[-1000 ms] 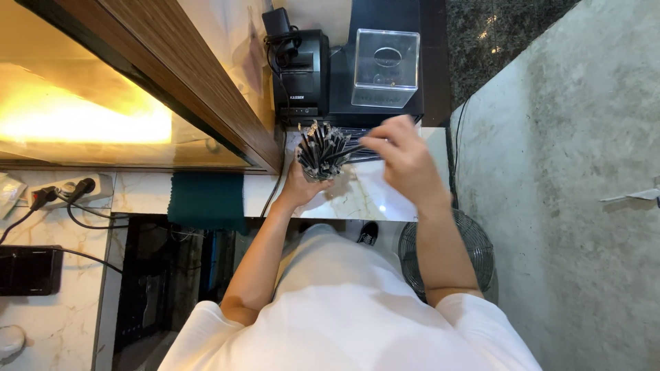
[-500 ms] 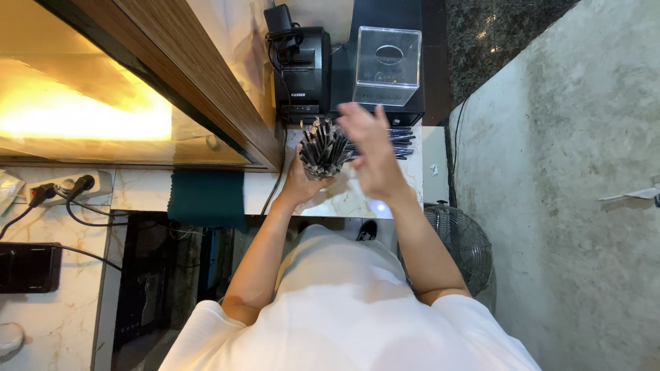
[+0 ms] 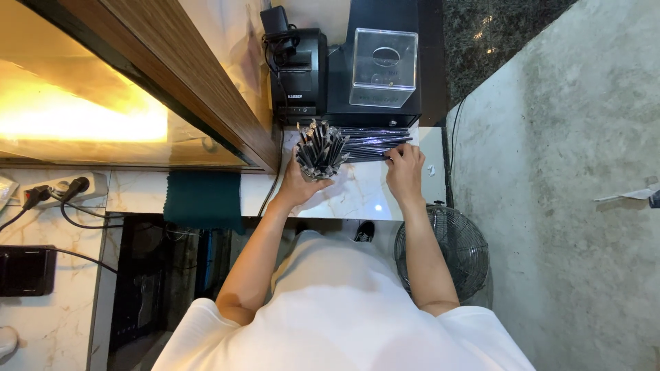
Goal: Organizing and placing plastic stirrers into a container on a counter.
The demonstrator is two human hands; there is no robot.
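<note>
On the small marble counter (image 3: 357, 196), just in front of a black receipt printer (image 3: 299, 72) and a clear plastic box (image 3: 383, 67), the left hand (image 3: 297, 187) is wrapped around the lower part of a cup (image 3: 317, 170) that bristles with dark wrapped straws (image 3: 320, 145), standing upright. The fingers are curled about it in a steadying hold, and the cup itself is mostly hidden behind the straws. To the right, a loose heap of the same straws (image 3: 375, 143) lies flat across the back of the counter, pointing sideways. The right hand (image 3: 404, 172) rests on the near edge of that heap with its fingertips (image 3: 393, 156) drawn together on the end of one or two straws (how many is too small to tell), so it reads as a pinch just closing.

The step in hand looks like a pick-up from the flat pile, with the bundle held ready beside it. The next move, by my judgement, calls for lifting the pinched straws clear of their neighbours without dragging the rest along, turning them upright, and finding a gap among the packed tips, which looks tight. The left hand needs to keep the cup from tipping as they go in.

A floor fan (image 3: 443, 251) stands below the counter's edge.
</note>
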